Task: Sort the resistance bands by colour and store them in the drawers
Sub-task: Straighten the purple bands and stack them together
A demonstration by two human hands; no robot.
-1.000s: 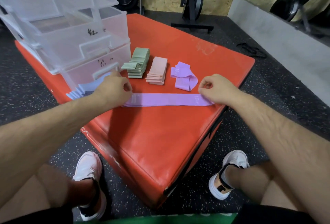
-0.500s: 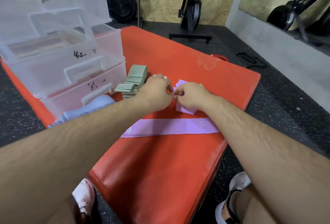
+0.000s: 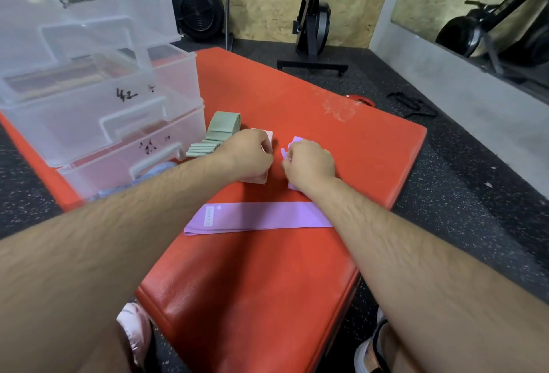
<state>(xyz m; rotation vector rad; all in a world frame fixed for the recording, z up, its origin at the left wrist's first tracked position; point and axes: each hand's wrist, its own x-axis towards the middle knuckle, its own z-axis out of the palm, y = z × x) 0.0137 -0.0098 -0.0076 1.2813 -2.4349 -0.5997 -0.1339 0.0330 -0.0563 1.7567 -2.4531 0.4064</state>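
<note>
My right hand (image 3: 309, 164) is closed on a crumpled purple band (image 3: 297, 140) lying on the red mat (image 3: 341, 147). My left hand (image 3: 246, 156) hovers just left of it, over the pink band stack (image 3: 256, 180). Its fingers are curled and I see nothing in them. A second purple band (image 3: 255, 218) lies flat and stretched out nearer to me. The green band stack (image 3: 218, 133) sits left of the pink one. Blue bands (image 3: 160, 169) show partly under my left forearm. The clear plastic drawers (image 3: 98, 111) stand at the left, and the two lower ones are pulled open.
Black handwriting labels the drawer fronts. Speckled black floor surrounds the mat, whose right edge (image 3: 410, 170) is near my right hand. Gym machines stand at the back wall, with a black strap and a red object on the floor beyond the mat. My shoes show below.
Both hands left the flat purple band and reached forward to the crumpled purple one. They met over it, and have since drawn slightly apart. My head moved closer.
</note>
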